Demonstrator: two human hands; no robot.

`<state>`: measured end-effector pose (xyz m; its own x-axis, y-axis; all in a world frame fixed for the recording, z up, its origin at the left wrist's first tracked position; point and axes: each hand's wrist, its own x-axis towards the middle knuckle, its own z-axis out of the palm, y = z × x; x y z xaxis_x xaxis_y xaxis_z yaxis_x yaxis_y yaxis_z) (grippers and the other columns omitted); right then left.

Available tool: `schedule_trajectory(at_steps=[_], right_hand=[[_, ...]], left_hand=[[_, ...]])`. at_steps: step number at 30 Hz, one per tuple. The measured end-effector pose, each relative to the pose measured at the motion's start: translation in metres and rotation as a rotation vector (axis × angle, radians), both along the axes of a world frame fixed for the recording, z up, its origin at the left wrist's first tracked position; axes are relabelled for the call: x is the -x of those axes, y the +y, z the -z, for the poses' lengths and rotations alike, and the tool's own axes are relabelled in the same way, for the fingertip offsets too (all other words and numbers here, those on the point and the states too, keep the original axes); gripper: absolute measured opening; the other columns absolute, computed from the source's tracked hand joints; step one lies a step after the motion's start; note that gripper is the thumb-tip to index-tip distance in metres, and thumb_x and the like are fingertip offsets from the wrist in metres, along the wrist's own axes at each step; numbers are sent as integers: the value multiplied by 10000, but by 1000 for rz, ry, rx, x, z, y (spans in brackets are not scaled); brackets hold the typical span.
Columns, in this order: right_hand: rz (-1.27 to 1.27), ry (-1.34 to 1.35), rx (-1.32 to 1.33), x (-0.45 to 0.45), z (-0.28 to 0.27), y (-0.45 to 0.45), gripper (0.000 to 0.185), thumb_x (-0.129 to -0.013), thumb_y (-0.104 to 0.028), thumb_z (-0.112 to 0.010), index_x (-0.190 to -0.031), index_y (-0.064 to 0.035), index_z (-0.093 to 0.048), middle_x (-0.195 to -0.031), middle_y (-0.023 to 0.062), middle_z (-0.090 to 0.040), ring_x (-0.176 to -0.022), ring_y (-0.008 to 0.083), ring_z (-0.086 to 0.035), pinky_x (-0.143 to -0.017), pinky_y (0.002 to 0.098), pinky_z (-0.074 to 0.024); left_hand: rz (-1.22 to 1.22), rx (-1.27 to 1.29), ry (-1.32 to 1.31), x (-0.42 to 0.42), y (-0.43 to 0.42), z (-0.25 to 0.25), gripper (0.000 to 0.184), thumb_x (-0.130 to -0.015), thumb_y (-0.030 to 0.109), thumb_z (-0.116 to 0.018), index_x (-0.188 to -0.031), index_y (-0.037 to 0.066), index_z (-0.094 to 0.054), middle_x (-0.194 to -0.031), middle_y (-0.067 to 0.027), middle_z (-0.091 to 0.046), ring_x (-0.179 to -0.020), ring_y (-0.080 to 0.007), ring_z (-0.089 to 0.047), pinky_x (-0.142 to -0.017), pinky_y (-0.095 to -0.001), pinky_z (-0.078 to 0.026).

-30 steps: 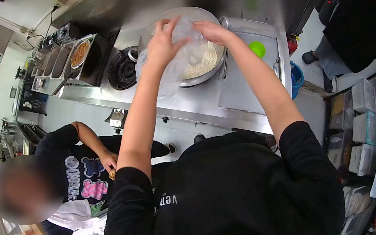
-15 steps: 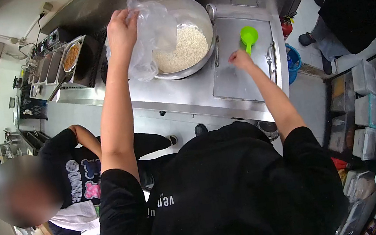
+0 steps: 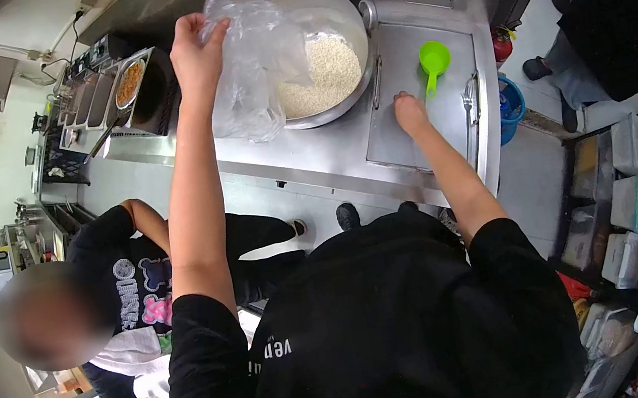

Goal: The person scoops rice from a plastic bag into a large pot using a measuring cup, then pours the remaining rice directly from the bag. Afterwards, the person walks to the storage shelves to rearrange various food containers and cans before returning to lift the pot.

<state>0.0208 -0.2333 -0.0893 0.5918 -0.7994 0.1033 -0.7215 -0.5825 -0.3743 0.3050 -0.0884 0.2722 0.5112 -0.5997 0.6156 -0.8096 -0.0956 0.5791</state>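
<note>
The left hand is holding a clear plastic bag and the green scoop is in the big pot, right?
Not quite: the green scoop isn't in the big pot. The head view shows it on the flat metal panel alongside. The left hand is indeed holding a clear plastic bag.

The left arm (image 3: 195,190) is stretched well forward, and the left hand (image 3: 195,55) is closed in a pinching grip. The right arm (image 3: 457,176) is extended less far ahead, with the right hand (image 3: 410,113) loosely curled.
</note>
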Motion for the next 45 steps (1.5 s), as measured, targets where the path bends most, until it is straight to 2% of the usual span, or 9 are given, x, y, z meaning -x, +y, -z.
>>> schedule_trajectory(at_steps=[5,8,12,18,22,24,28,31,45], right_hand=[[90,-217,-228,-3,-39,-5,132,-797,-84,-548,-883,-46,-640,-899,172,-636,-815,315,-640,-726,418,-509],[132,-836,-154,-6,-171,23,105,-785,-71,-590,-881,-33,-607,-882,138,-614,-767,298,-621,-701,398,-500],[-155,-1015,129,-28,-241,31,120,-791,-67,-598,-901,-19,-598,-957,128,-598,-796,304,-606,-727,389,-493],[-312,-700,416,-25,-203,9,162,-821,-87,-603,-963,-30,-657,-1023,113,-641,-831,225,-642,-720,315,-507],[310,-776,-292,68,-170,-24,163,-792,-112,-619,-922,-45,-690,-923,159,-666,-831,307,-642,-732,369,-498],[380,-463,-298,103,-102,-52,167,-790,-162,-653,-894,-36,-687,-739,123,-669,-647,192,-641,-637,285,-503],[411,-256,-402,119,-31,-49,164,-786,-171,-643,-886,-50,-691,-808,148,-676,-730,241,-663,-675,321,-514],[462,-191,-212,108,-30,-34,171,-779,-171,-643,-923,-90,-689,-899,176,-657,-865,352,-626,-779,408,-503],[232,122,-73,96,-22,-29,171,-823,-164,-534,-884,-31,-622,-919,184,-631,-842,334,-634,-739,426,-513]], left_hand=[[-62,50,118,16,14,-5,303,-757,207,-738,-878,-37,-604,-772,-93,-635,-689,-116,-538,-659,-262,-440],[-115,67,264,11,17,10,301,-782,206,-717,-909,-49,-617,-766,-83,-634,-687,-98,-531,-648,-250,-435],[-67,219,527,22,14,34,324,-849,198,-658,-1011,-81,-627,-804,-85,-639,-710,-112,-538,-658,-251,-434],[-48,279,664,16,17,63,358,-891,212,-609,-1100,-79,-595,-914,-88,-631,-785,-118,-539,-704,-261,-444],[38,372,776,18,22,56,306,-873,185,-634,-1075,-44,-611,-917,-45,-620,-795,-93,-529,-710,-235,-428],[81,414,864,16,20,61,310,-856,168,-653,-1085,-36,-608,-943,-39,-621,-831,-96,-536,-739,-238,-425],[108,395,926,17,17,62,317,-836,171,-677,-1068,-33,-609,-955,-33,-621,-873,-104,-541,-764,-242,-421],[117,406,922,16,10,59,313,-827,185,-687,-1050,-23,-613,-940,-29,-617,-866,-109,-541,-759,-245,-424],[72,384,984,12,29,57,249,-865,150,-628,-1040,-24,-593,-920,-54,-625,-796,-129,-583,-642,-268,-478]])
